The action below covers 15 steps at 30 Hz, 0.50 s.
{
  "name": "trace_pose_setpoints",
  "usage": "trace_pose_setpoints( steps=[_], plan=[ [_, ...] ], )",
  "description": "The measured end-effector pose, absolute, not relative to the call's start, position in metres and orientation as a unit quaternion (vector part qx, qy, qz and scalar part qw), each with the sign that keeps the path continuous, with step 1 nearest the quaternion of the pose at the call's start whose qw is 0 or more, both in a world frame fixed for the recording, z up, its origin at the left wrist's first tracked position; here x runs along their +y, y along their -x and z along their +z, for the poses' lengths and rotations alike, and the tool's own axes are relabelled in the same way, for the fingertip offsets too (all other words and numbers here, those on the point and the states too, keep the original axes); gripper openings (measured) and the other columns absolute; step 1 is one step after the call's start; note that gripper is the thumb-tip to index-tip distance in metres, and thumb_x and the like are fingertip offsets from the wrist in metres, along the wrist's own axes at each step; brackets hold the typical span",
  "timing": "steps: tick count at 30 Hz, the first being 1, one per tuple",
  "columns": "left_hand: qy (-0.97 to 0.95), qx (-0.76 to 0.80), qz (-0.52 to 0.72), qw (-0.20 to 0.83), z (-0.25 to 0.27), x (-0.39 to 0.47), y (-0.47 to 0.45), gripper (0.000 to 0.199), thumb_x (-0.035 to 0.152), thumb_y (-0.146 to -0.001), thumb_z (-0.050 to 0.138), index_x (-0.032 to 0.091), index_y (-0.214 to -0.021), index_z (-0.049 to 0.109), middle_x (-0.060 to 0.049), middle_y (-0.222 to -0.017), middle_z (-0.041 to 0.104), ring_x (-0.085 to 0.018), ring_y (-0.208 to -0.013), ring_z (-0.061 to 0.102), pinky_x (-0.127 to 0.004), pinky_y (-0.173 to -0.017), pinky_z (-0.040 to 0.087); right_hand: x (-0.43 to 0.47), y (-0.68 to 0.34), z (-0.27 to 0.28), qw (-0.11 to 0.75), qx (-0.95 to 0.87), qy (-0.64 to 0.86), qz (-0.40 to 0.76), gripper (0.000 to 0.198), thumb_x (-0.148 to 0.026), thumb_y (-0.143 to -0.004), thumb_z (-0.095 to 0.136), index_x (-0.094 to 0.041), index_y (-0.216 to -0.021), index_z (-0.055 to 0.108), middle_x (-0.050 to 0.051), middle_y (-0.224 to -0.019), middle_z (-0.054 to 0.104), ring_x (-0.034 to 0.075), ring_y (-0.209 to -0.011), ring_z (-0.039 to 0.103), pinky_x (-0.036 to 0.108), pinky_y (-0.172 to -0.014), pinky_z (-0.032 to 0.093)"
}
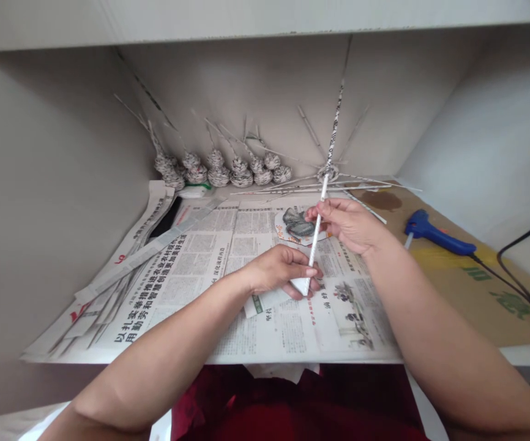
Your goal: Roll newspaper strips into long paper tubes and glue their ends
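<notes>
A long, thin rolled newspaper tube (pixel 335 131) slants upward between my hands, its top end near the shelf edge. My left hand (pixel 279 269) is closed on its lower end, thumb on top, where a white flap of the paper strip (pixel 261 302) fans out from the roll. Part of that strip runs beneath my left hand. Higher up, my right hand (pixel 350 223) pinches the tube between thumb and fingers. Just behind the fingers, a dark grey crumpled cloth-like piece (pixel 298 222) lies on a small printed paper.
Newspaper sheets (pixel 191 294) cover the work surface, with cut paper strips (pixel 141 260) at left. Several woven paper gourds (pixel 219 171) and a started weave with spokes (pixel 328 173) stand along the back wall. A blue glue gun (pixel 439 233) with a black cord lies on cardboard (pixel 458 306) at right.
</notes>
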<state>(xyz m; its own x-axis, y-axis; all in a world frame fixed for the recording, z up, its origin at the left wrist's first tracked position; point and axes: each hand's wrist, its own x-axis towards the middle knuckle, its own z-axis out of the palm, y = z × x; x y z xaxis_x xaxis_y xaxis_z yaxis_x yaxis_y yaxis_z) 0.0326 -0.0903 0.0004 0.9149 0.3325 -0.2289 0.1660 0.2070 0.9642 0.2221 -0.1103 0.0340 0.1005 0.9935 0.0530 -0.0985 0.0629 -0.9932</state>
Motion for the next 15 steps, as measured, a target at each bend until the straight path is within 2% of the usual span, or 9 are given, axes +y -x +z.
trace_pose_setpoints(
  steps=[2, 7, 11, 15],
  plan=[
    [-0.629, 0.200, 0.059, 0.749, 0.0002, -0.0904, -0.0330, 0.034, 0.038, -0.076, 0.065, 0.011, -0.098, 0.066, -0.012, -0.089, 0.068, -0.019, -0.080, 0.065, -0.028, -0.060, 0.052, -0.1103, -0.2218, 0.0346, 0.570, -0.458, 0.498, 0.467, 0.024, -0.042, -0.066, 0.076, -0.018, -0.071, 0.070, 0.004, -0.079, 0.068, 0.013, -0.073, 0.059, 0.024, -0.060, 0.045],
    [-0.627, 0.210, 0.056, 0.748, 0.0003, -0.0899, -0.0333, 0.035, 0.039, -0.077, 0.065, 0.012, -0.099, 0.065, -0.011, -0.088, 0.068, -0.019, -0.081, 0.065, -0.028, -0.061, 0.052, -0.1122, -0.2231, 0.0358, 0.531, -0.511, 0.467, 0.490, 0.029, -0.046, -0.071, 0.071, -0.019, -0.083, 0.072, 0.007, -0.092, 0.069, 0.017, -0.083, 0.061, 0.027, -0.065, 0.047],
    [-0.632, 0.207, 0.049, 0.745, -0.0009, -0.0900, -0.0330, 0.034, 0.038, -0.076, 0.065, 0.012, -0.098, 0.065, -0.012, -0.092, 0.068, -0.018, -0.082, 0.065, -0.027, -0.062, 0.052, -0.1115, -0.2226, 0.0354, 0.562, -0.480, 0.499, 0.453, 0.026, -0.044, -0.066, 0.076, -0.019, -0.072, 0.070, 0.004, -0.081, 0.068, 0.014, -0.072, 0.060, 0.025, -0.060, 0.045],
    [-0.635, 0.209, 0.055, 0.742, -0.0008, -0.0903, -0.0328, 0.034, 0.039, -0.077, 0.065, 0.013, -0.099, 0.065, -0.010, -0.089, 0.068, -0.018, -0.082, 0.065, -0.027, -0.061, 0.052, -0.1127, -0.2220, 0.0375, 0.542, -0.498, 0.484, 0.474, 0.029, -0.048, -0.072, 0.069, -0.020, -0.078, 0.071, 0.006, -0.088, 0.069, 0.017, -0.081, 0.061, 0.027, -0.063, 0.046]
  ],
)
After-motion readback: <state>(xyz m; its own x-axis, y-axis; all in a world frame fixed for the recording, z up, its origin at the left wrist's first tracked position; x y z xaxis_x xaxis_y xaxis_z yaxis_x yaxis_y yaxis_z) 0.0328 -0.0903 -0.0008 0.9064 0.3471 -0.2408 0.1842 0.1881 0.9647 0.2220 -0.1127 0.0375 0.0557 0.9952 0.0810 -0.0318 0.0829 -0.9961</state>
